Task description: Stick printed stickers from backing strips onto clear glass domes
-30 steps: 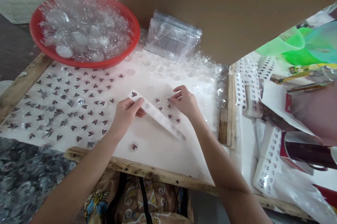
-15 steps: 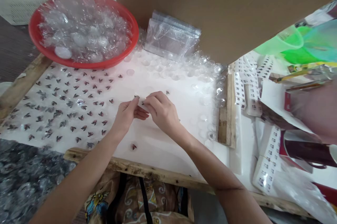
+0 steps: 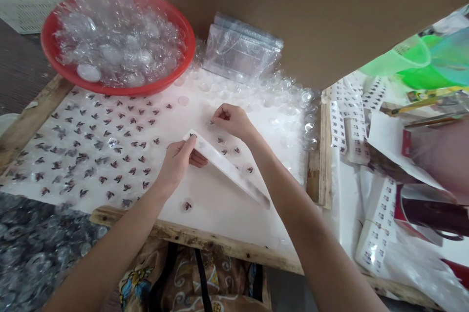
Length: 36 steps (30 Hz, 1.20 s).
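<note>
A narrow white strip of stickers slants down to the right from my left hand, whose thumb and fingers pinch its upper end. One dark printed figure shows on the strip by the thumb. Beyond the strip, my right hand is closed in a pinch low over the white board. At its fingertips is a small dark-printed sticker; whether it touches a disc beneath cannot be made out. Several clear round discs with the same print lie nearby, among them a printed disc near the front edge.
A red basin heaped with clear plastic pieces stands back left. Many printed discs cover the board's left side. Plain clear discs line the back and right. A cardboard box rises behind. Sticker bundles and a dark mug lie right.
My right hand has moved from the strip's upper end, up and away onto the board, with a sticker at its fingertips. My left hand stays nearly still; the strip now shows at length.
</note>
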### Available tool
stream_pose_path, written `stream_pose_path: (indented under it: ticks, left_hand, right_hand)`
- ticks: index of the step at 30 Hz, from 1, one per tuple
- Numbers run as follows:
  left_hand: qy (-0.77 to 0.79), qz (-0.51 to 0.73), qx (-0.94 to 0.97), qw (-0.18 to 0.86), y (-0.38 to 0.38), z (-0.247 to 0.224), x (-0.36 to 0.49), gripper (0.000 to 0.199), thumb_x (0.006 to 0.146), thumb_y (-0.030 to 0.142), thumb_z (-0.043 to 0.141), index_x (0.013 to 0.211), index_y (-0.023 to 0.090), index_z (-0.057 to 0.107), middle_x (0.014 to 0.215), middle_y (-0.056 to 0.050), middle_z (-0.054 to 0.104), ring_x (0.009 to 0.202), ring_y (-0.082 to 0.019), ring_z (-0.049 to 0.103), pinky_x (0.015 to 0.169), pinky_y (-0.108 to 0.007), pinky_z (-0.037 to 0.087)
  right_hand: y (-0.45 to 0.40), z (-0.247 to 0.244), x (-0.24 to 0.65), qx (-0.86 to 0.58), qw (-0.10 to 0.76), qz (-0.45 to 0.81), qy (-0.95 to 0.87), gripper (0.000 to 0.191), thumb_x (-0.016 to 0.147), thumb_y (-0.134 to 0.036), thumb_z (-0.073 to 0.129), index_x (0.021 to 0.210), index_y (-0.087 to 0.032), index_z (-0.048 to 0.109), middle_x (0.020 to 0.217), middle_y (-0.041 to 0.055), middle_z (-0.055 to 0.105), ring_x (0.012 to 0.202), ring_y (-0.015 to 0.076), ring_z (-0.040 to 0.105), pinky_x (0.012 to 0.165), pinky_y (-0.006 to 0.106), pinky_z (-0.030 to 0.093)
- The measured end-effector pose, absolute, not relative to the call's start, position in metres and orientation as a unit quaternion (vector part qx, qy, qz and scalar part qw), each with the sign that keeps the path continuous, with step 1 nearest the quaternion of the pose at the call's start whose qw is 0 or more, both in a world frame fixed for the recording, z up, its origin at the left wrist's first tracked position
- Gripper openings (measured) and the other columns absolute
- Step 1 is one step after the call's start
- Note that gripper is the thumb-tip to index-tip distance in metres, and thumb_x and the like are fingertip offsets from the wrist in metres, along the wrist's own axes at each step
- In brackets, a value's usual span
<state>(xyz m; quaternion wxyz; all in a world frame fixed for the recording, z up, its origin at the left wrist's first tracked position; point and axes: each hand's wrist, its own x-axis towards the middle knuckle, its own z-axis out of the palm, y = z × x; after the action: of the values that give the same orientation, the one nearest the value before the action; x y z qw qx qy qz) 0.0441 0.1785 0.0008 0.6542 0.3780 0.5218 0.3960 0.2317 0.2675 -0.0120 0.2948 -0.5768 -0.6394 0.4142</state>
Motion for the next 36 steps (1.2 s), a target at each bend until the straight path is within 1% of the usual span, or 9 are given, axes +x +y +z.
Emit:
stream_pose_path:
  ticks: [7, 13, 19, 21, 24, 27, 30, 33, 36]
  left_hand:
    - [0.526, 0.392, 0.383, 0.651, 0.178, 0.001, 0.045, 0.048, 0.083, 0.056, 0.058, 0.064, 0.013, 0.065, 0.056, -0.010, 0.067, 0.057, -0.023, 0.068, 0.055, -0.032, 0.055]
    - [0.524, 0.394, 0.380, 0.652, 0.178, 0.003, 0.044, 0.046, 0.083, 0.054, 0.059, 0.063, 0.012, 0.065, 0.055, -0.009, 0.066, 0.055, -0.022, 0.067, 0.054, -0.032, 0.054]
    - [0.521, 0.402, 0.383, 0.648, 0.178, -0.003, 0.043, 0.048, 0.083, 0.055, 0.059, 0.063, 0.012, 0.065, 0.054, -0.008, 0.066, 0.054, -0.021, 0.066, 0.054, -0.030, 0.054]
    - [0.521, 0.403, 0.386, 0.646, 0.178, -0.004, 0.042, 0.048, 0.083, 0.055, 0.058, 0.062, 0.013, 0.065, 0.055, -0.008, 0.066, 0.054, -0.020, 0.066, 0.054, -0.029, 0.054]
    - [0.523, 0.402, 0.390, 0.643, 0.177, -0.003, 0.043, 0.049, 0.083, 0.056, 0.058, 0.062, 0.013, 0.065, 0.055, -0.009, 0.067, 0.054, -0.020, 0.066, 0.054, -0.029, 0.054]
    - [0.522, 0.400, 0.392, 0.643, 0.178, -0.001, 0.043, 0.048, 0.083, 0.056, 0.058, 0.061, 0.013, 0.065, 0.055, -0.009, 0.066, 0.054, -0.020, 0.066, 0.054, -0.030, 0.054]
    - [0.526, 0.397, 0.393, 0.641, 0.178, 0.001, 0.044, 0.048, 0.083, 0.055, 0.058, 0.059, 0.014, 0.064, 0.054, -0.008, 0.065, 0.053, -0.020, 0.065, 0.054, -0.030, 0.053]
    - [0.532, 0.393, 0.393, 0.639, 0.178, 0.001, 0.044, 0.048, 0.083, 0.055, 0.057, 0.059, 0.014, 0.064, 0.054, -0.009, 0.065, 0.054, -0.020, 0.066, 0.054, -0.030, 0.053]
    - [0.533, 0.395, 0.391, 0.638, 0.178, -0.001, 0.043, 0.049, 0.084, 0.055, 0.056, 0.059, 0.014, 0.064, 0.054, -0.009, 0.065, 0.054, -0.020, 0.065, 0.054, -0.030, 0.053]
  right_hand:
    - [0.268, -0.019, 0.233, -0.587, 0.267, 0.421, -0.638, 0.006, 0.069, -0.023, 0.064, 0.072, -0.019, 0.062, 0.068, -0.0006, 0.065, 0.063, 0.0124, 0.056, 0.063, 0.027, 0.044]
    - [0.266, -0.020, 0.223, -0.620, 0.247, 0.354, -0.656, 0.001, 0.071, -0.021, 0.062, 0.072, -0.020, 0.062, 0.068, -0.0018, 0.064, 0.064, 0.0127, 0.056, 0.065, 0.027, 0.043]
    - [0.244, -0.018, 0.217, -0.621, 0.233, 0.294, -0.688, 0.002, 0.075, -0.021, 0.063, 0.076, -0.020, 0.063, 0.086, 0.0026, 0.066, 0.068, 0.0130, 0.057, 0.070, 0.029, 0.045]
    - [0.233, -0.015, 0.217, -0.620, 0.223, 0.314, -0.684, 0.008, 0.074, -0.020, 0.064, 0.082, -0.021, 0.063, 0.080, 0.0006, 0.066, 0.069, 0.0138, 0.058, 0.069, 0.028, 0.046]
    - [0.221, -0.009, 0.221, -0.618, 0.227, 0.352, -0.665, 0.024, 0.077, -0.016, 0.060, 0.100, -0.023, 0.060, 0.077, -0.0020, 0.068, 0.065, 0.0131, 0.060, 0.068, 0.028, 0.047]
    - [0.228, -0.006, 0.227, -0.623, 0.263, 0.319, -0.664, 0.020, 0.082, -0.018, 0.056, 0.101, -0.023, 0.061, 0.085, 0.0006, 0.070, 0.066, 0.0134, 0.061, 0.070, 0.028, 0.048]
    - [0.250, -0.009, 0.232, -0.626, 0.291, 0.245, -0.681, 0.019, 0.084, -0.021, 0.055, 0.101, -0.022, 0.062, 0.103, 0.0049, 0.071, 0.072, 0.0155, 0.062, 0.076, 0.032, 0.050]
    - [0.268, -0.016, 0.233, -0.629, 0.266, 0.196, -0.704, 0.030, 0.083, -0.015, 0.052, 0.111, -0.021, 0.062, 0.118, 0.0084, 0.068, 0.082, 0.0202, 0.064, 0.082, 0.038, 0.049]
    - [0.266, -0.022, 0.235, -0.622, 0.237, 0.195, -0.721, 0.034, 0.083, -0.013, 0.052, 0.115, -0.021, 0.062, 0.118, 0.0082, 0.069, 0.088, 0.0231, 0.065, 0.082, 0.039, 0.049]
